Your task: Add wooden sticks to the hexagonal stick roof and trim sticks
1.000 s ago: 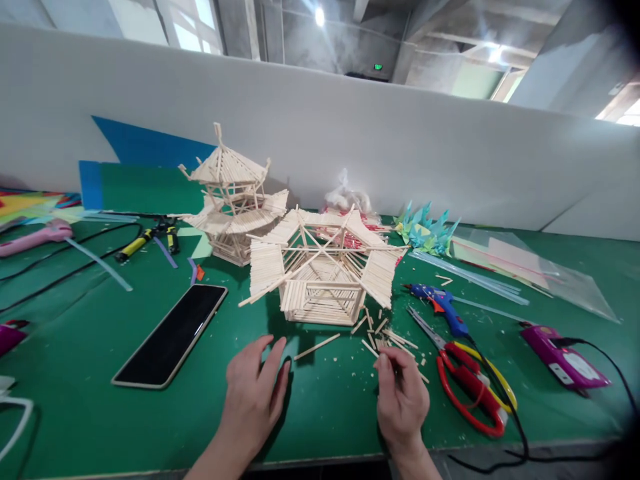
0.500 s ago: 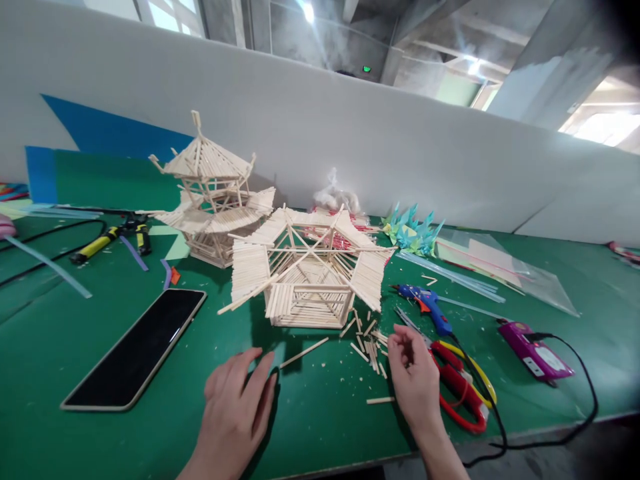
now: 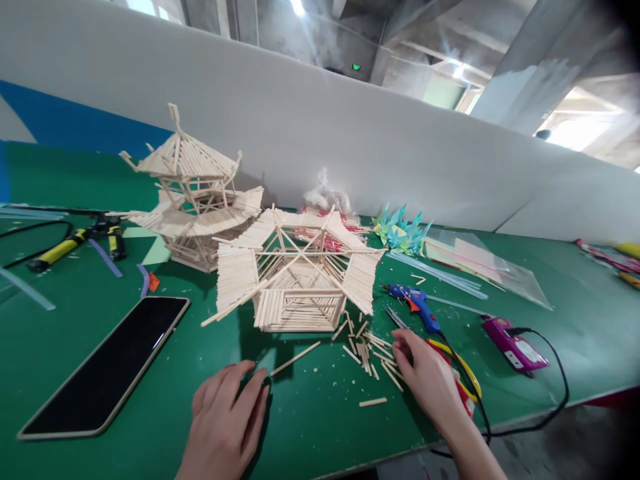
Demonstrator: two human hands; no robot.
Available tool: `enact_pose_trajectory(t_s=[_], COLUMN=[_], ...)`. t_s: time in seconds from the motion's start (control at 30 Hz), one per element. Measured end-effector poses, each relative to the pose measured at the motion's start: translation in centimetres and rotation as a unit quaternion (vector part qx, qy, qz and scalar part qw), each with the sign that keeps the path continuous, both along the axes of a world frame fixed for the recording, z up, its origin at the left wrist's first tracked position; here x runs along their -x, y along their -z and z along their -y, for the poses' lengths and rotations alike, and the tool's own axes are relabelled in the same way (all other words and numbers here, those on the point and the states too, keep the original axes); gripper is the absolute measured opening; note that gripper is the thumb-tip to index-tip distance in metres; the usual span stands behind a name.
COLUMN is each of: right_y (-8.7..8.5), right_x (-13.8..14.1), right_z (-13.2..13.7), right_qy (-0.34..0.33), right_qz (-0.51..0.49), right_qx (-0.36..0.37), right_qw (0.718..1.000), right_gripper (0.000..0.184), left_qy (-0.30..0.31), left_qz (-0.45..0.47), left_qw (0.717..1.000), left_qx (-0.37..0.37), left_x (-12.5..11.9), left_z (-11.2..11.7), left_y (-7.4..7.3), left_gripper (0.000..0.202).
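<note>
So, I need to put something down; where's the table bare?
Bare patches lie between the phone and the nearer stick house, and right of the purple box, past its black cord. It is crowded right of centre: loose sticks, scissors, glue gun.

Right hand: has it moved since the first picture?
Yes. The right hand has moved rightward relative to the scissors, now covering part of them.

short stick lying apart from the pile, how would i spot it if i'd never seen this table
On the green table, find the open-topped stick pavilion, then the jumbled pile of cut sticks by its near right corner. The short stick lies closer to the table's front edge, left of the right hand. Unlike the jumbled pieces, it lies alone, almost level across the view.
</note>
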State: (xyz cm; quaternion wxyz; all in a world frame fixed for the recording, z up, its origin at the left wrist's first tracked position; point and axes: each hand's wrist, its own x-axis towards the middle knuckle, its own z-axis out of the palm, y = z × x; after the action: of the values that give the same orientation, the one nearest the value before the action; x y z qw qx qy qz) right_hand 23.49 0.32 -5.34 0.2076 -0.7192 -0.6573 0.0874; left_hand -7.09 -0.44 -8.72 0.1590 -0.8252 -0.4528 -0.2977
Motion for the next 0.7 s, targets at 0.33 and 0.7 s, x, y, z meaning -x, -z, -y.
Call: enact_pose_trajectory(t_s=[0.33, 0.7], right_y=[-1.6, -2.5], right_x=[1.7, 0.7], right_z=[-2.5, -3.6], right_qy=[-0.088, -0.118], right_qz=[0.117, 0.043], right_qx=[0.101, 0.142], right_qw=[0.984, 0.982], right_gripper=[0.019, 0.025], left_qy=[0.029, 0.044], left_qz=[0.021, 0.142], left_qw=[0.999, 0.987], left_qx=[0.036, 0.059], left_x=[0.6, 0.9], left_z=[-0.3, -0.1], left_y=[0.7, 1.2], left_gripper=[0.025, 0.021])
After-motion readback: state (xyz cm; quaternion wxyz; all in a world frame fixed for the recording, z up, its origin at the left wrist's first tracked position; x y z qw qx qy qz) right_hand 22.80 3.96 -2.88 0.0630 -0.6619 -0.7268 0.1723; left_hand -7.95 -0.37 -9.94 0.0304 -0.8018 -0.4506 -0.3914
